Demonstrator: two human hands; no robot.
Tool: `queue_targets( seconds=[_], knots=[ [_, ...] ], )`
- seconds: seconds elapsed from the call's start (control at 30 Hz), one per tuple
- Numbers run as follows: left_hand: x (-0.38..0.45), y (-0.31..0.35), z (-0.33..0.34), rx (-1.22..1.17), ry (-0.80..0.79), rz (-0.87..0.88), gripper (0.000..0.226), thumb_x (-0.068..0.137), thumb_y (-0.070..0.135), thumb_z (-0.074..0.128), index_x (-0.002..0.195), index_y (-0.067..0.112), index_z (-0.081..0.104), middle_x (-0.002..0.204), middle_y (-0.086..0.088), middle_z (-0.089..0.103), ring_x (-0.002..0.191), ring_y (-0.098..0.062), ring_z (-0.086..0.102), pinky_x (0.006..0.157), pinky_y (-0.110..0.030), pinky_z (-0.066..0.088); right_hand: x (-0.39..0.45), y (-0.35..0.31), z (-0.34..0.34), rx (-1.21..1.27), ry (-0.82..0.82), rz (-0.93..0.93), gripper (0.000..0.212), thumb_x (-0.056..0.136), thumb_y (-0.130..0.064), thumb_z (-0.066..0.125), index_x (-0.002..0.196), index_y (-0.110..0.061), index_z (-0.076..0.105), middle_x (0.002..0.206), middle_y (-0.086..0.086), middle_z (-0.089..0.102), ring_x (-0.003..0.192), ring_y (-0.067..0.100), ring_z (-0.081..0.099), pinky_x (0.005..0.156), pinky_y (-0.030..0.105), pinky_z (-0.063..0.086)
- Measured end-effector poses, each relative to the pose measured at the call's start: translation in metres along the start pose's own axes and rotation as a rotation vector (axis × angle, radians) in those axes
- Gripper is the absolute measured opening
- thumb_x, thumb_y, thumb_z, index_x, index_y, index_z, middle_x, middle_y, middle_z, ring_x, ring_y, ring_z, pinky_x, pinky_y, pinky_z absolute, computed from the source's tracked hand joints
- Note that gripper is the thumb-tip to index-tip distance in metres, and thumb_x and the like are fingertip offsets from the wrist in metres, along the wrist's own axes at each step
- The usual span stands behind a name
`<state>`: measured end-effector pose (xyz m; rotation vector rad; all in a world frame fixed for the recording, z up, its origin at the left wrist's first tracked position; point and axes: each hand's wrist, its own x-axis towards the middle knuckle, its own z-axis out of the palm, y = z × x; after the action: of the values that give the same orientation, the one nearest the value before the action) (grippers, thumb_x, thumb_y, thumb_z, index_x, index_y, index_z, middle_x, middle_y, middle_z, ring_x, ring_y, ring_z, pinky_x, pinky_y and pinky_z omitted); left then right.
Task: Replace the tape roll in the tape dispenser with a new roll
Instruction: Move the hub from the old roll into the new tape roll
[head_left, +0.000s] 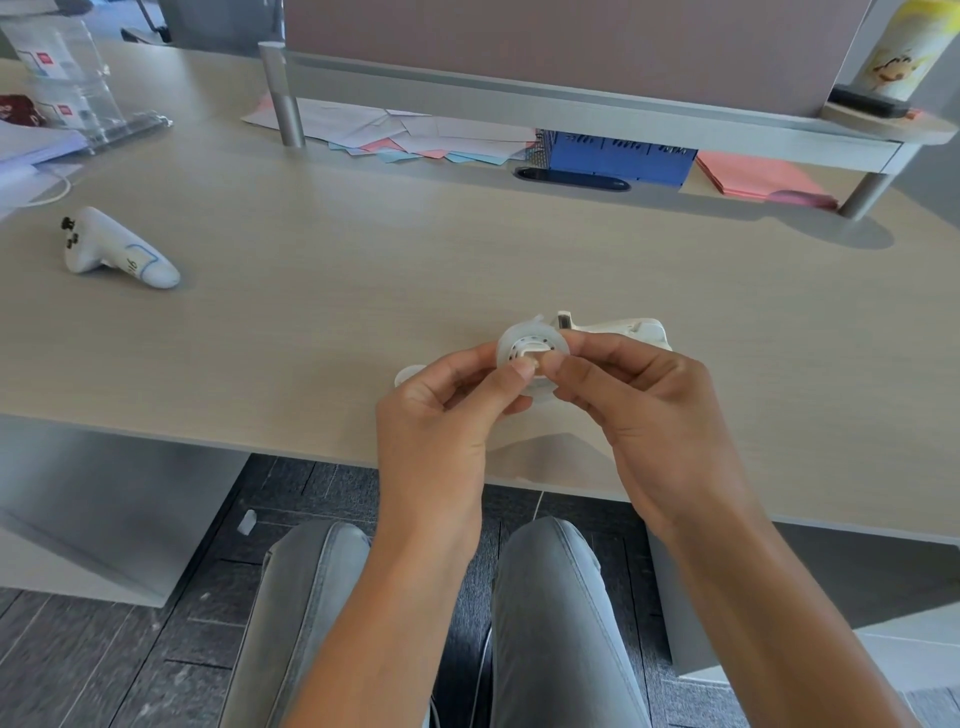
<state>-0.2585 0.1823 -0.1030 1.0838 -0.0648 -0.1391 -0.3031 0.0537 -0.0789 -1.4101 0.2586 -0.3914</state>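
Fingers (519, 370) of both hands clamped on tape roll (524, 347), thumbs at hub. Roll light, stiff, slick; grip rim. Dispenser (631, 330) just behind fingers on tabletop (311, 322).

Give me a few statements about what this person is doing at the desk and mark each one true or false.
1. Both hands hold the tape roll up above the desk. True: the left hand and the right hand pinch it between them.
2. The tape dispenser sits on the person's lap. False: it lies on the desk just behind the hands.
3. A white handheld controller lies on the desk to the left. True.
4. The roll is already seated in the dispenser. False: it is held in the fingers, apart from the dispenser.
5. Loose papers lie under the raised shelf at the back. True.
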Motion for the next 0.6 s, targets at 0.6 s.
queue_targets(
  seconds=[0.6],
  knots=[
    [0.0050, -0.0015, 0.0014, 0.018, -0.017, -0.039, 0.011, 0.078, 0.006, 0.082, 0.088, 0.011, 0.084, 0.086, -0.011, 0.081, 0.076, -0.018, 0.070, 0.084, -0.038, 0.057, 0.0058, -0.0019, -0.0084, 0.031, -0.027, 0.019, 0.029, 0.063, -0.023, 0.086, 0.090, -0.014, 0.086, 0.093, 0.007, 0.085, 0.086, 0.014, 0.076, 0.084, 0.027, 0.059]
  ],
)
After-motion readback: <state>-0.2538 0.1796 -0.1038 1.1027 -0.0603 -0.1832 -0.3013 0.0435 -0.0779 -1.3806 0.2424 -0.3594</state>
